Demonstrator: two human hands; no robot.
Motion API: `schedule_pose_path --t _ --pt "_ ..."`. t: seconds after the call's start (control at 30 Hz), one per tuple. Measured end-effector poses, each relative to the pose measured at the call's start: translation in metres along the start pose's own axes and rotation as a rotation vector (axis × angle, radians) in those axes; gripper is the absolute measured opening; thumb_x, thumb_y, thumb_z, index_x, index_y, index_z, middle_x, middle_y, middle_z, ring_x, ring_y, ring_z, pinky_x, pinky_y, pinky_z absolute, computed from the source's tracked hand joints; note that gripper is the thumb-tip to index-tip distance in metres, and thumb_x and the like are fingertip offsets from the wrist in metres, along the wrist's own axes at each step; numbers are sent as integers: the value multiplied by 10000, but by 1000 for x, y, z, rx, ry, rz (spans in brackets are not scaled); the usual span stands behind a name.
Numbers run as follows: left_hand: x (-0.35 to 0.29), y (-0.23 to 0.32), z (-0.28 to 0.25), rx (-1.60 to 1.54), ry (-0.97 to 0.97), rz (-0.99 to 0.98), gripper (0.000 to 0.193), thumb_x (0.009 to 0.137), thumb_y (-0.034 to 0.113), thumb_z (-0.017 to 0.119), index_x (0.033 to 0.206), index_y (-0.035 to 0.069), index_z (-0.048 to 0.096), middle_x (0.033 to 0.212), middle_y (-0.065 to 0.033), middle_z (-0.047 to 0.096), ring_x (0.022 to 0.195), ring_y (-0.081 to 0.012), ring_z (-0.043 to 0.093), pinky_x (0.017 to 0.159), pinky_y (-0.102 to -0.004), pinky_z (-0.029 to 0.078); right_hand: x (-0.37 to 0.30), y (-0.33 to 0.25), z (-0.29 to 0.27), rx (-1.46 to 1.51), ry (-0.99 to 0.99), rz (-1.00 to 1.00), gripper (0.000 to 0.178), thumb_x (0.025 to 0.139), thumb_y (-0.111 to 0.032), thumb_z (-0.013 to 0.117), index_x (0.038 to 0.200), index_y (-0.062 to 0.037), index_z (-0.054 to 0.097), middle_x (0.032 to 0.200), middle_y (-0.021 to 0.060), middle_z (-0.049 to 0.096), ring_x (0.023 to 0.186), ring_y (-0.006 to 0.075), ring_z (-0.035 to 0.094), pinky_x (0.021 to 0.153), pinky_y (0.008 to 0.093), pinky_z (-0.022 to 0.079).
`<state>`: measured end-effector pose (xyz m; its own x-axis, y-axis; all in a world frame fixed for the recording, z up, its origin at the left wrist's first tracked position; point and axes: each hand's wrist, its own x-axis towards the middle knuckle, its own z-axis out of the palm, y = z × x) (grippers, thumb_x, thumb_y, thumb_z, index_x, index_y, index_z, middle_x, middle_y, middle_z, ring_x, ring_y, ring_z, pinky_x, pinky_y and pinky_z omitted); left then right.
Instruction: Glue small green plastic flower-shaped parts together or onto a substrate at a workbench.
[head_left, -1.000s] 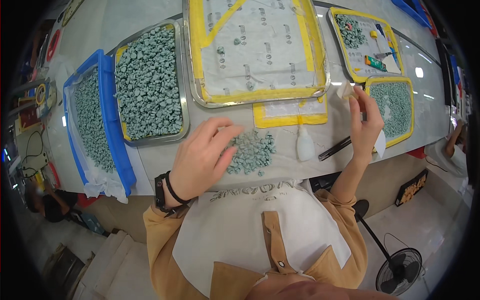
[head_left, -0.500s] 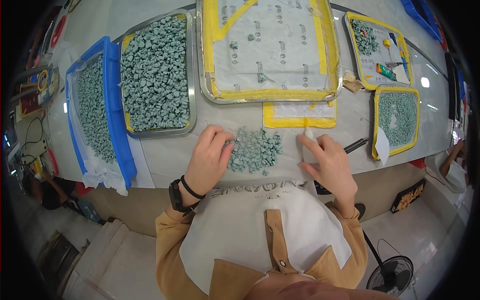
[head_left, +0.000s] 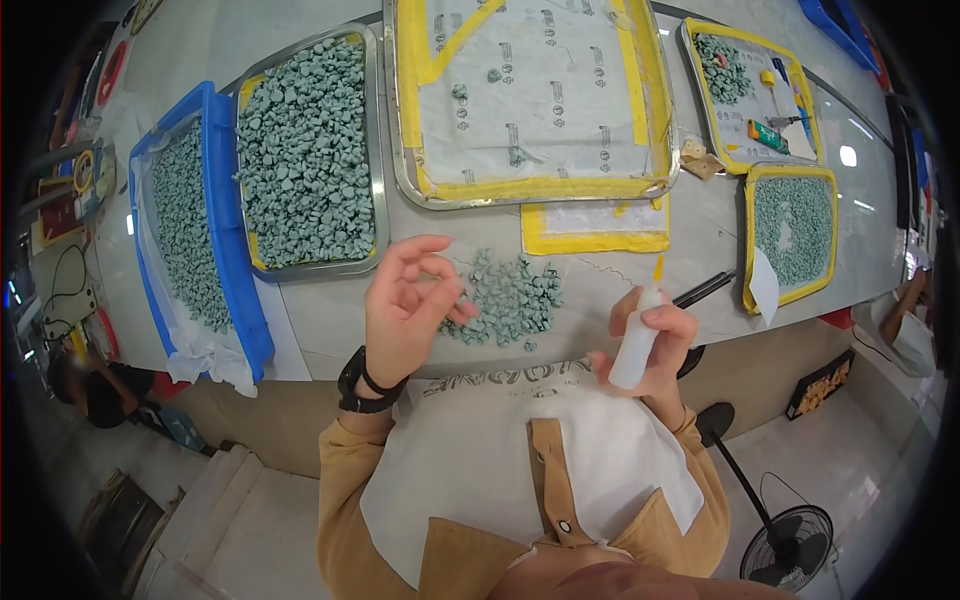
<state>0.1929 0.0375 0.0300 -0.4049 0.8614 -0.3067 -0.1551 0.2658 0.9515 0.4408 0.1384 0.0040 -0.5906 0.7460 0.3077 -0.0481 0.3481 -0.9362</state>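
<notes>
Filling the far middle of the pale table (head_left: 335, 320), a large tray (head_left: 540, 200) is showing a printed lining edged with yellow tape, with a few green stones sitting on it. To its left, a metal tray (head_left: 378, 170) is holding a thick layer of green stones, and a blue tray (head_left: 228, 225) is standing just beside that one. On the right, a tray of tools and stones (head_left: 812, 110) is lying beyond a smaller tray (head_left: 832, 225) of fine green bits, and a piece of white paper (head_left: 764, 285) is overlapping the smaller tray's near left edge. A flat white panel (head_left: 590, 241) with a yellow border is lying directly in front of the large tray. A dark pen (head_left: 706, 288) is resting just past the right hand (head_left: 660, 345), partly in its way.

A loose pile of green stones (head_left: 510, 297) is lying on the table between the hands. The right hand is gripping a white bottle (head_left: 636, 348), its yellow tip pointing up and away. The left hand (head_left: 405, 305) is hovering at the pile's left edge, fingers curled and thumb drawn near them; whether it is pinching anything, I cannot tell.
</notes>
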Motion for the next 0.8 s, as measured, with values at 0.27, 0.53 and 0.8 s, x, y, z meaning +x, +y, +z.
schedule_pose_path --t 0.27,0.53,0.8 --pt "14 -10 28 -813 -375 -323 191 882 -48 604 1067 -1 595 1069 -68 589 907 -155 644 811 -292 535 29 -20 18 99 -206 -168 573 743 -214 852 1132 -157 435 764 95 552 604 201 547 517 327 403" --pt "13 -8 29 -459 -320 -14 212 886 -82 562 1090 -35 592 1057 -138 620 903 -157 614 790 -296 523 52 -6 25 86 -131 -289 623 864 -608 585 1128 -52 489 891 190 687 819 364 677 649 417 549" --pt "10 -11 29 -392 -358 -14 281 930 -77 508 1203 -77 572 1109 -163 650 977 -184 648 877 -311 545 50 -5 28 95 -58 -239 499 953 -479 521 924 7 629 736 129 686 906 389 686 645 391 567"
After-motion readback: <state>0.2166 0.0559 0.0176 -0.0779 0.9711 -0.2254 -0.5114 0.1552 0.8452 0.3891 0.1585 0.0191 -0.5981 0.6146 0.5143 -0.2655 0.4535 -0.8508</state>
